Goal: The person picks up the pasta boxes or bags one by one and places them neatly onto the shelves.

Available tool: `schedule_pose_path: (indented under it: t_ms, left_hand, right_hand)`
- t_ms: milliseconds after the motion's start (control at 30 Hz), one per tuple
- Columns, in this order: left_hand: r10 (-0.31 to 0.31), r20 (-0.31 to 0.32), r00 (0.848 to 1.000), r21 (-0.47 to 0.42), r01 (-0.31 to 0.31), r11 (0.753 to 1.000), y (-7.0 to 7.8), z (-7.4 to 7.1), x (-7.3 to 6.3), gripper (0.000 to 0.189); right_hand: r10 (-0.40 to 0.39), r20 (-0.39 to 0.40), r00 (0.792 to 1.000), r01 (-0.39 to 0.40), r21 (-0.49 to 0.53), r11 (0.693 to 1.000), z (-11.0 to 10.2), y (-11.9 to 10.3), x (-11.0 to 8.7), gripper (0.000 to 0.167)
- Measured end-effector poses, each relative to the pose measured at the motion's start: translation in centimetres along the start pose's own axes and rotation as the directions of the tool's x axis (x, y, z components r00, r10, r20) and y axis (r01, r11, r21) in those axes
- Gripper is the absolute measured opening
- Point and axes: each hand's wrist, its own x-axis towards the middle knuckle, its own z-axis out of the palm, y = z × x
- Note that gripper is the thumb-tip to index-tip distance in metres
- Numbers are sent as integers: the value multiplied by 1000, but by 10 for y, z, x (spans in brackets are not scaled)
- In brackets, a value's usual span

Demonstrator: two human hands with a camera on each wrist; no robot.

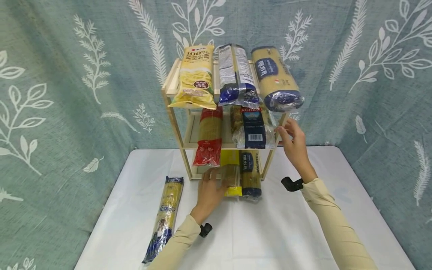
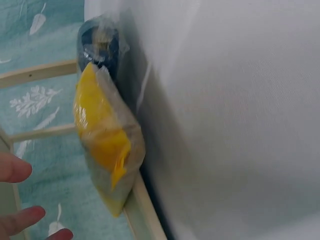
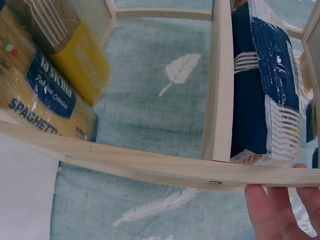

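Note:
My left hand [image 1: 210,191] is low before the bottom shelf, beside a yellow-ended pasta bag [image 1: 233,180]. In the left wrist view its fingers [image 2: 20,220] are spread apart from that bag, with nothing between them. My right hand [image 1: 295,144] is at the right side of the wooden rack [image 1: 175,123]. Its fingertips [image 3: 257,192] touch the side rail at the middle shelf, beside a navy-labelled pasta bag [image 3: 250,95]. A spaghetti pack [image 1: 250,172] with a blue label lies right of the yellow-ended bag, its front end jutting past the shelf.
A red pasta bag [image 1: 209,137] overhangs the middle shelf. On top lie a yellow noodle bag [image 1: 195,75], a blue-and-white bag [image 1: 236,75] and a large spaghetti pack [image 1: 276,78] jutting forward. Another long pasta pack [image 1: 165,217] lies on the white table [image 1: 270,232], left of the rack.

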Motion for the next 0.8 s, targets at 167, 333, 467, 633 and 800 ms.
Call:
schedule_pose_path:
  t_ms: [167,333,467,633,800]
  left_hand:
    - [-16,6,1000,49,16,999,-5,-14,-4,46]
    - [-3,-5,1000,72,4,997,-10,-27,-11,45]
    - [32,-14,999,100,-30,995,-14,-38,-20,42]
    - [77,-43,996,128,-71,989,-23,-50,-33,40]
    - [58,-40,998,125,-52,991,-30,-60,-45,42]
  right_hand:
    - [-2,-2,1000,2,-2,1000,-1,0,0,25]
    - [-1,3,1000,1,-2,1000,0,-1,0,25]
    - [-6,1,1000,6,-3,1000,0,-2,0,24]
    - [0,9,1000,0,-8,1000,0,-2,0,24]
    - [11,5,1000,-11,-19,1000,-1,-4,1,24]
